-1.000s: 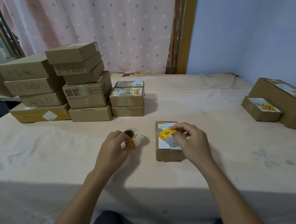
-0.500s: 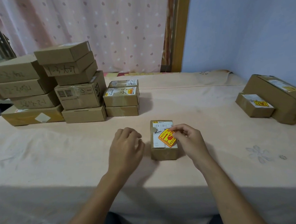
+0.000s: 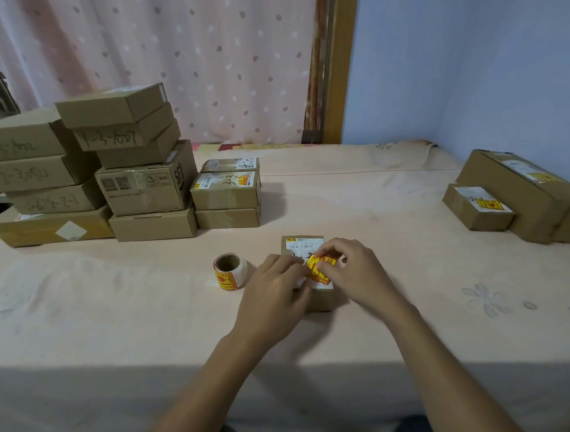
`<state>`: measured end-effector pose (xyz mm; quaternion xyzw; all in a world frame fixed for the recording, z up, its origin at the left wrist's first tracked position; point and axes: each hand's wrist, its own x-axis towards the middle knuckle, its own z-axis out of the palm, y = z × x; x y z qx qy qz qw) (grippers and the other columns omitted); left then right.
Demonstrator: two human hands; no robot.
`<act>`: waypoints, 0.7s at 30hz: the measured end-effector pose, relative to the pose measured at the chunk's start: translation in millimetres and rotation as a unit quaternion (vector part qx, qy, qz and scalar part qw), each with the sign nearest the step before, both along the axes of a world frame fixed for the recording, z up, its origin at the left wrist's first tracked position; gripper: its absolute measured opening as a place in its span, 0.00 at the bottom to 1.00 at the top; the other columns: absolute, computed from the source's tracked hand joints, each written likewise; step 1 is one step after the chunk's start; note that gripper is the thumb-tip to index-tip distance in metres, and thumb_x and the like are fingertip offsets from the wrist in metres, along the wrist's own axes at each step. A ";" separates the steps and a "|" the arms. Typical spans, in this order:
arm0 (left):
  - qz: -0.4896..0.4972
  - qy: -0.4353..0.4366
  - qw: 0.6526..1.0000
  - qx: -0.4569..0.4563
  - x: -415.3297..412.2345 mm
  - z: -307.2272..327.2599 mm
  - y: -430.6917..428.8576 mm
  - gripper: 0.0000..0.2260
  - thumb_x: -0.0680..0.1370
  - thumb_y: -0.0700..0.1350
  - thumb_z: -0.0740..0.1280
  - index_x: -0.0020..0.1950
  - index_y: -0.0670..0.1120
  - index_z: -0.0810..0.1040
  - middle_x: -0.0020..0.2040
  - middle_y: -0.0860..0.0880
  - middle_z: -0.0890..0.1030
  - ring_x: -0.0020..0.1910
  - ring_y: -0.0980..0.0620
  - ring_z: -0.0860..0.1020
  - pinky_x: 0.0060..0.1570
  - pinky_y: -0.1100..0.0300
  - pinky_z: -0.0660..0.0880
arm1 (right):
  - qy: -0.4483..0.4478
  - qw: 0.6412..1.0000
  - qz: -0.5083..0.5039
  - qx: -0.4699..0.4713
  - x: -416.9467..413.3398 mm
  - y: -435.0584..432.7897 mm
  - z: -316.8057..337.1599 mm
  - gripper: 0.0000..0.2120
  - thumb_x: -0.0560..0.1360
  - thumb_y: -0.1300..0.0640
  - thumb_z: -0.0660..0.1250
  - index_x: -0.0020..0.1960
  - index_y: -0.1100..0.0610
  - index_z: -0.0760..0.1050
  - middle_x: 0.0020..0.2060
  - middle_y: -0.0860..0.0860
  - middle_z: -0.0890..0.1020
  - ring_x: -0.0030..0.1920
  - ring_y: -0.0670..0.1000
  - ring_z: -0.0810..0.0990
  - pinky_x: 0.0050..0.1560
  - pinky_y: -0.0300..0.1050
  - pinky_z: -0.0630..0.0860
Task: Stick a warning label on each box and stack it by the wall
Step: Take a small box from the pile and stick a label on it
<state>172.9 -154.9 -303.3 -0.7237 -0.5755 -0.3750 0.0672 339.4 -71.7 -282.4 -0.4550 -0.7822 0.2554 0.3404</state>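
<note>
A small brown cardboard box (image 3: pixel 302 245) with a white shipping label lies on the table in front of me. A yellow and red warning label (image 3: pixel 320 268) lies on its top. My right hand (image 3: pixel 354 268) presses the label's right side with its fingertips. My left hand (image 3: pixel 275 290) rests on the box's left side, fingertips at the label's left edge. The roll of warning labels (image 3: pixel 229 271) stands free on the table just left of my left hand.
Stacks of brown boxes (image 3: pixel 121 166) fill the back left of the table (image 3: pixel 115 312). By the blue wall at the right, a small labelled box (image 3: pixel 478 207) sits against a longer labelled box (image 3: pixel 525 192). A pink dotted curtain (image 3: pixel 181 61) hangs behind.
My left hand let go of the label roll and moved right onto the box. My right hand brought the warning label down onto the box top, where both hands now press it.
</note>
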 end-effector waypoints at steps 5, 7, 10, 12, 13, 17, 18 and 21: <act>-0.010 0.001 1.000 0.006 0.9 -4.1 -0.9 0.07 0.80 0.46 0.67 0.55 0.47 0.83 0.54 0.53 0.83 0.54 0.50 0.76 0.51 0.56 0.75 | -0.076 0.995 0.001 0.066 0.2 5.0 -11.2 0.07 0.76 0.55 0.68 0.53 0.48 0.79 0.53 0.43 0.80 0.56 0.47 0.74 0.57 0.47 0.75; -0.009 0.007 1.000 0.012 -0.5 -3.9 -1.7 0.07 0.81 0.46 0.66 0.54 0.47 0.82 0.53 0.53 0.83 0.53 0.50 0.76 0.51 0.56 0.74 | -0.095 0.991 -0.008 0.094 -0.5 6.1 -15.9 0.07 0.76 0.52 0.68 0.54 0.48 0.79 0.54 0.44 0.79 0.56 0.48 0.74 0.57 0.49 0.75; -0.004 -0.001 1.000 0.014 -2.0 -6.8 -2.3 0.07 0.81 0.46 0.67 0.54 0.47 0.82 0.54 0.52 0.82 0.55 0.50 0.76 0.52 0.57 0.74 | -0.073 0.993 -0.020 0.086 1.7 5.2 -20.9 0.08 0.75 0.50 0.69 0.54 0.46 0.80 0.56 0.43 0.77 0.58 0.47 0.74 0.59 0.49 0.75; 0.002 -0.021 1.000 0.009 -3.4 -10.3 -2.6 0.08 0.81 0.48 0.66 0.55 0.47 0.83 0.55 0.52 0.81 0.57 0.51 0.75 0.54 0.60 0.73 | -0.043 0.997 -0.015 0.060 4.0 2.8 -23.4 0.08 0.76 0.51 0.68 0.55 0.44 0.80 0.56 0.41 0.77 0.59 0.46 0.74 0.59 0.47 0.74; 0.008 -0.030 1.000 0.003 -4.2 -11.3 -3.0 0.09 0.81 0.49 0.66 0.55 0.48 0.83 0.55 0.52 0.81 0.59 0.52 0.75 0.54 0.62 0.72 | -0.026 0.998 -0.010 0.053 5.0 1.2 -24.3 0.08 0.76 0.51 0.68 0.55 0.43 0.80 0.56 0.40 0.77 0.59 0.45 0.75 0.59 0.46 0.75; 0.020 -0.039 0.999 -0.025 -6.4 -9.2 -2.9 0.13 0.81 0.53 0.63 0.56 0.51 0.84 0.56 0.52 0.80 0.60 0.53 0.73 0.52 0.60 0.73 | 0.021 0.997 -0.031 0.065 7.8 -1.4 -26.6 0.07 0.76 0.53 0.69 0.52 0.43 0.79 0.53 0.39 0.78 0.52 0.43 0.79 0.53 0.48 0.78; 0.020 -0.041 0.998 -0.032 -6.5 -8.1 -2.8 0.13 0.81 0.53 0.63 0.56 0.51 0.84 0.57 0.53 0.80 0.61 0.53 0.73 0.52 0.59 0.73 | 0.020 0.997 -0.041 0.060 7.9 -1.0 -26.9 0.06 0.76 0.53 0.70 0.51 0.44 0.79 0.52 0.40 0.78 0.50 0.43 0.80 0.52 0.49 0.79; 0.020 -0.055 0.997 -0.050 -5.3 -7.3 -2.8 0.12 0.81 0.52 0.64 0.57 0.52 0.84 0.59 0.53 0.79 0.61 0.54 0.72 0.53 0.58 0.73 | 0.047 0.997 -0.066 0.011 7.5 1.7 -29.2 0.05 0.75 0.51 0.72 0.50 0.47 0.78 0.51 0.41 0.81 0.48 0.44 0.81 0.52 0.50 0.79</act>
